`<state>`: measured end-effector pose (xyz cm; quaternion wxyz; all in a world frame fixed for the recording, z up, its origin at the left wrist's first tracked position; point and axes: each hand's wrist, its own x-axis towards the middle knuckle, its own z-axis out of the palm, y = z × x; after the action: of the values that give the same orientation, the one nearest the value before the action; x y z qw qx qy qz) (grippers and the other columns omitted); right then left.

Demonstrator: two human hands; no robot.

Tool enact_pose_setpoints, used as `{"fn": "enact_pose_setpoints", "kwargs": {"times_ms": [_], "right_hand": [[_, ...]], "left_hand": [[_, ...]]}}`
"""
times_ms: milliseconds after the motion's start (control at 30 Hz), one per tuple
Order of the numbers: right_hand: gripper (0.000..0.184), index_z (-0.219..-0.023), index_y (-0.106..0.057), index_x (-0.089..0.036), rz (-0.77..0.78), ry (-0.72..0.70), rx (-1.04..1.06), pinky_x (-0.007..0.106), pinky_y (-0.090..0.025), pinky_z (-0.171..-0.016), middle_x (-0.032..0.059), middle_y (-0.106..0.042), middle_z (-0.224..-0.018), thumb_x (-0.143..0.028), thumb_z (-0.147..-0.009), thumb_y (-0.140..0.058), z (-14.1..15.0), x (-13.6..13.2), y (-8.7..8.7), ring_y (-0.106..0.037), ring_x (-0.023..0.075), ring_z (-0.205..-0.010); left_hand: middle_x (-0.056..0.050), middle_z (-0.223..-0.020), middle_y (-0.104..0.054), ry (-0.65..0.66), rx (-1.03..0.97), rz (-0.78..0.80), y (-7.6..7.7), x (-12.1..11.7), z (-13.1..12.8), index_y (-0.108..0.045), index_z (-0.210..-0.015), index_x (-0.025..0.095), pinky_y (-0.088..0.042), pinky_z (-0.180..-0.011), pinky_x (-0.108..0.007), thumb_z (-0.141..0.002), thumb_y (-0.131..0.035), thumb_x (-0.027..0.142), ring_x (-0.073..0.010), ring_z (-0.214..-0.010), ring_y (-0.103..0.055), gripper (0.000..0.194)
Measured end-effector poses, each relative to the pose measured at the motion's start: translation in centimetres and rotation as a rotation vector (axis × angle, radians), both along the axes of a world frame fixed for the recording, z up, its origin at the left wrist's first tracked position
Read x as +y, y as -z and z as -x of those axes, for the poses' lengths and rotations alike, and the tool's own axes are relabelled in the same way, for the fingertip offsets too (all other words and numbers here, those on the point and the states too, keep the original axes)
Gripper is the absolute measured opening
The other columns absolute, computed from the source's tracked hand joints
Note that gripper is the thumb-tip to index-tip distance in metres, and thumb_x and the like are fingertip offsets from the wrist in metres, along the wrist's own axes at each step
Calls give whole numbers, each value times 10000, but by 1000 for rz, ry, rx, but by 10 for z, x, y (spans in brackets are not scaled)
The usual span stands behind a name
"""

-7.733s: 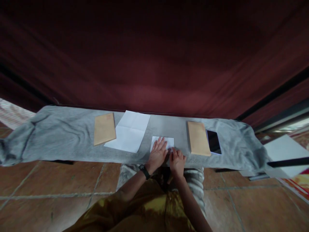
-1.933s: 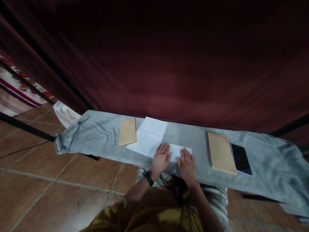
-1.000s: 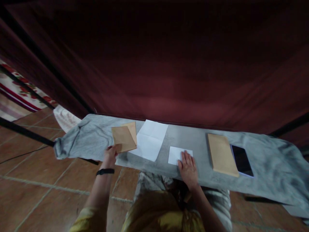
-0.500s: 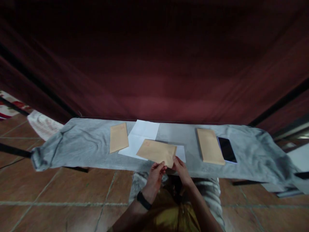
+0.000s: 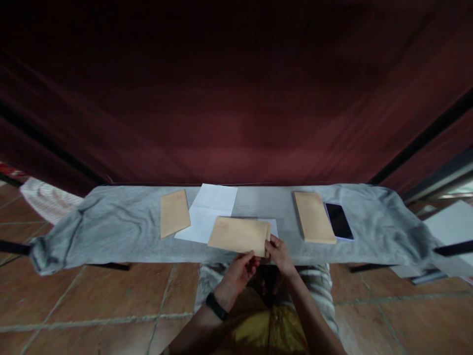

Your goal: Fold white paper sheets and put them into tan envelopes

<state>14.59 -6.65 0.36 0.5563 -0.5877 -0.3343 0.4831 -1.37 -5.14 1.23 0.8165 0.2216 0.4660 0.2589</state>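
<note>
A tan paper envelope [image 5: 238, 235] lies before me with its long side left to right and a small reddish mark near its upper left corner. My right hand [image 5: 279, 252] pinches its right end, where a narrow flap shows. At the near edge, left of that end, my left hand [image 5: 242, 270] has its fingers closed on the paper, the thumb side up. Beneath the envelope, white paper [image 5: 216, 198] with fold creases spreads to the left, and a white corner [image 5: 274, 227] sticks out at the right.
Another tan envelope [image 5: 174, 213] rests to the left, overlapping the white paper. A stack of tan envelopes [image 5: 315, 218] sits to the right, beside a dark-screened phone [image 5: 339, 221]. A grey cloth [image 5: 121, 222] covers the narrow surface, and a dark red curtain [image 5: 236, 123] rises behind it.
The envelope now lies flatter and straighter, its right end less bent. My left hand has shifted slightly down along the near edge. The whole view has turned a little.
</note>
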Motion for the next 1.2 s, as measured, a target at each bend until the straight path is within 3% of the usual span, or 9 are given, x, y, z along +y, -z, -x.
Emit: {"fn": "enact_pose_setpoints", "kwargs": {"times_ms": [100,200,267,367,433,567,833,1033,1200], "right_hand": [[332,-816,-674,-207,13,45,-210,278,-476,-645,0,-661,-692,-525,-783,-585,-10,-1,6,-587,172,-670],[284,-803,-666,-209,24,47,-281,259,-426,-584,-18,-610,-641,-473,-792,-561,-17,-6,6,-521,153,-606],[296,-845,-675,-206,6,40,-223,259,-414,-567,-14,-621,-670,-477,-788,-568,-19,-8,3,-510,153,-601],[347,-902,-690,-200,-30,16,-131,270,-437,-593,1,-647,-726,-509,-777,-592,-21,-10,-1,-538,167,-645],[371,-913,-697,-196,-40,-1,-124,274,-453,-613,8,-652,-735,-524,-774,-594,-23,-11,0,-555,176,-677],[362,-908,-703,-198,-10,-19,-185,267,-451,-601,7,-650,-717,-516,-789,-579,-30,-15,5,-543,167,-653],[315,-939,-685,-212,-27,-77,-234,286,-485,-644,14,-679,-759,-478,-812,-572,-40,-20,5,-585,191,-713],[252,-777,-605,-218,76,78,-496,279,-409,-553,3,-617,-653,-461,-786,-538,-41,-23,10,-522,167,-595],[355,-968,-632,-190,-4,316,-758,369,-479,-745,95,-676,-927,-510,-825,-573,-41,-32,1,-602,224,-798]], "left_hand": [[-69,-773,-710,187,120,-237,-5,-7,1,-680,-825,161,-503,-569,-233,-860,-691,424,-154,-652,-666,266],[-123,-1105,-725,321,470,-900,-20,-1,0,-704,-1058,199,-554,-892,-383,-862,-683,414,-267,-1039,-687,292],[-137,-1500,-503,419,777,-1357,-31,12,-1,-561,-1379,249,-367,-1154,-513,-809,-751,386,-335,-1414,-432,616],[-145,-1684,-126,667,1079,-1669,-38,37,-1,-278,-1574,285,-130,-1212,-648,-710,-841,423,-386,-1546,-98,1041],[-158,-1690,-48,773,1115,-1698,-34,52,0,-205,-1596,288,-94,-1203,-667,-663,-864,469,-393,-1549,-50,1156],[-154,-1683,-119,883,1034,-1657,-22,66,2,-138,-1609,294,-56,-1208,-656,-623,-863,554,-392,-1547,-68,1251],[-166,-1659,-199,924,920,-1663,-25,70,2,-101,-1613,292,-1,-1203,-661,-632,-814,665,-412,-1530,-136,1268],[-143,-1561,-383,819,1013,-1857,-36,62,-1,-170,-1605,304,24,-1211,-638,-760,-760,535,-375,-1484,-264,1056],[-139,-1568,-379,819,1072,-1866,-40,60,-2,-133,-1610,308,-5,-1204,-642,-768,-747,514,-374,-1477,-270,1062]]}}
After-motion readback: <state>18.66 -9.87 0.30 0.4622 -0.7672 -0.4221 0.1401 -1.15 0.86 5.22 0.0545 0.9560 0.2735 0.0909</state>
